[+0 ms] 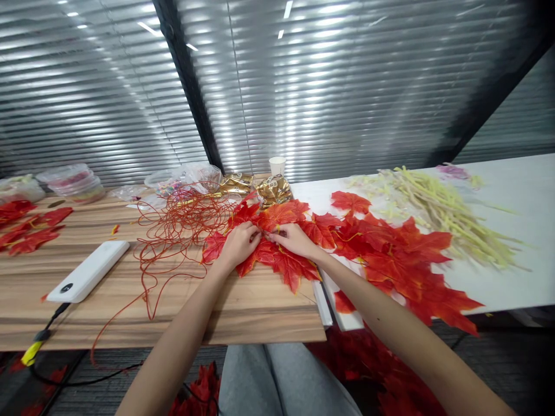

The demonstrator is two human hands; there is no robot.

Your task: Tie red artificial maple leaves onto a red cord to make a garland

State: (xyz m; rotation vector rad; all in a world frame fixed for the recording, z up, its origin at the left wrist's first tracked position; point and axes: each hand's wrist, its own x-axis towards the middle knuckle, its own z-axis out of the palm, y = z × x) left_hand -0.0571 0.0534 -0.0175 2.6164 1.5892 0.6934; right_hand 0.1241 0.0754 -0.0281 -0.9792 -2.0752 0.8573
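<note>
Both hands meet over a cluster of red artificial maple leaves [288,267] near the right end of the wooden table. My left hand [241,242] is closed, its thumb and index finger pinched at the leaves' middle. Close beside it, my right hand [293,239] is also pinched, fingertips nearly touching the left ones. What lies between the fingertips is too small to make out. A loose tangle of thin red cord [182,222] lies left of my left hand. More red leaves [394,254] spread to the right onto the white table.
A white power bank [91,271] with a black cable rests at left. Plastic tubs [73,182], gold packets [274,189] and a paper cup [277,166] stand along the back. Yellow-green strips [446,214] cover part of the white table [531,214]. Red leaves [373,370] lie below.
</note>
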